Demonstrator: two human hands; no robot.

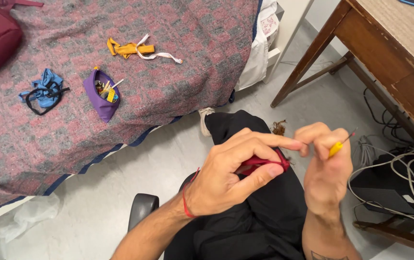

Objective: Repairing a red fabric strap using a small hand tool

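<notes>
Nearby, the purple pouch (pixel 102 94) lies open on the bed blanket (pixel 178 72), small tools poking out, between blue fabric (pixel 44 90) and yellow fabric (pixel 129 48). Over the lap, the left hand (pixel 233 175) pinches a red piece (pixel 262 162); the right hand (pixel 326 166) grips a yellow-handled tool (pixel 337 147).

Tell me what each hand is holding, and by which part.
The left hand pinches a small red piece near its end, between thumb and fingers. The right hand grips a yellow-handled tool by its handle; the thin tip sticks out.
</notes>
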